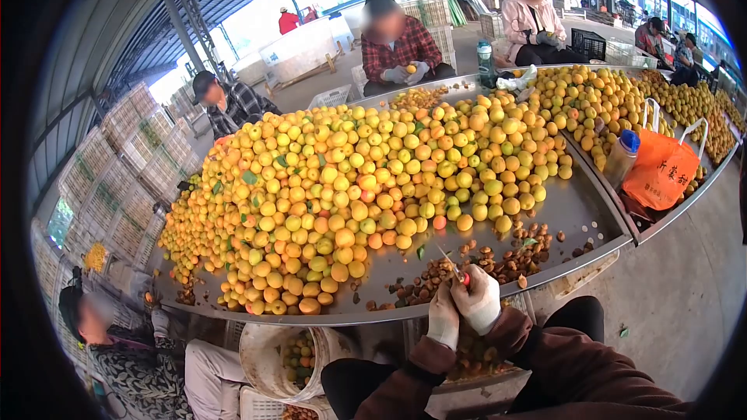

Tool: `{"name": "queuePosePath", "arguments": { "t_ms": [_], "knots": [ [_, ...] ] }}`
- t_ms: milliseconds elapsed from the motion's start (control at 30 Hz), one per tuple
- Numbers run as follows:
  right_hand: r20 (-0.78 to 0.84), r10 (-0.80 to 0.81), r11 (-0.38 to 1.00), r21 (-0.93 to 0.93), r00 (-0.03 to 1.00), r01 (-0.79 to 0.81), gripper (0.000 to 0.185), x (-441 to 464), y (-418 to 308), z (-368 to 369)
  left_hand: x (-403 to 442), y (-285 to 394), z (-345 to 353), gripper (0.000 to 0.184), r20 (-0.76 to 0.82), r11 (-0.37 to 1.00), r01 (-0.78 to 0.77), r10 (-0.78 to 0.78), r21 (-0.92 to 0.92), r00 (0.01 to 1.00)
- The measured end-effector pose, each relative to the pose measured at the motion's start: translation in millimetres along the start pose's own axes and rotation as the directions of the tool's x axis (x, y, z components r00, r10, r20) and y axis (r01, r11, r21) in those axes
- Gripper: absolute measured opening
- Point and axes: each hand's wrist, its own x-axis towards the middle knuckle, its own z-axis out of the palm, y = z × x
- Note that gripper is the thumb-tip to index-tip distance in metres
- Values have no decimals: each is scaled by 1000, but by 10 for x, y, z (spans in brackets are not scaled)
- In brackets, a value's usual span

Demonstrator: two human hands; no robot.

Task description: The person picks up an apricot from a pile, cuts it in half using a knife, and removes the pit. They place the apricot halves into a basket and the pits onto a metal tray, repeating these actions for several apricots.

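Observation:
My right hand (478,301), in a pale glove, is closed around a small knife (449,258) with a red handle and a thin blade pointing up and away. Pressed close to it is my left hand (444,314), also gloved, its fingers curled; whatever they hold is hidden. Both hands are at the near edge of the metal table (576,198). Just beyond them lie many brown fruit pits (424,281). A large heap of yellow-orange apricots (311,202) covers most of the table. Below my hands, a container holds orange-brown fruit pieces (476,359), partly hidden by my arms.
A white bucket (253,362) with some fruit stands left of my knees. Co-workers sit around the table, one close on my left (140,369). At right are an orange bag (660,171) and a blue-capped bottle (620,159). A green bottle (485,66) stands at the far edge.

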Motion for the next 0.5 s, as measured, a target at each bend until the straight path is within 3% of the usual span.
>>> {"name": "queuePosePath", "arguments": {
  "t_ms": [33, 67, 100, 200, 233, 300, 367, 433, 467, 500],
  "knots": [
    [48, -56, 998, -37, 997, 58, 12, -15, -2, -27, -3, -54, -45, 24, -2, 1000, 5, -5, -3, 1000],
    [63, -114, 991, -61, 991, 118, 14, -27, 30, -24, -24, -20, -45, 27, 33, 951, 172, -170, -257, 985],
    [65, -107, 992, -67, 992, 111, 14, -43, 30, -39, -50, -2, -46, 29, 108, 810, 328, -317, -485, 942],
    [187, -250, 952, -129, 950, 276, 19, -36, 71, -75, -40, -55, -161, 34, 146, 834, 389, -362, -392, 921],
    [192, -237, 955, -134, 952, 265, 19, -33, 85, -95, -77, -67, -202, 35, 159, 828, 426, -396, -365, 904],
    [268, -380, 900, -113, 885, 421, 23, -25, 110, -149, -47, -75, -273, 36, 204, 804, 490, -445, -338, 872],
    [229, -479, 864, -48, 847, 502, 27, -34, 157, -171, -123, -130, -336, 35, 300, 824, 403, -298, -399, 906],
    [119, -385, 921, 116, 915, 372, 17, -18, 130, -178, -222, 169, -119, 34, 284, 871, 393, -313, -295, 906],
    [60, -135, 963, 241, 989, 117, 10, -46, 243, -97, -248, 499, -119, 35, 438, 792, 537, -390, -289, 810],
    [77, 225, 827, 513, 971, -232, 6, -1, 235, -80, -271, 813, -94, 36, 586, 711, 653, -420, -262, 693]
  ]
}}
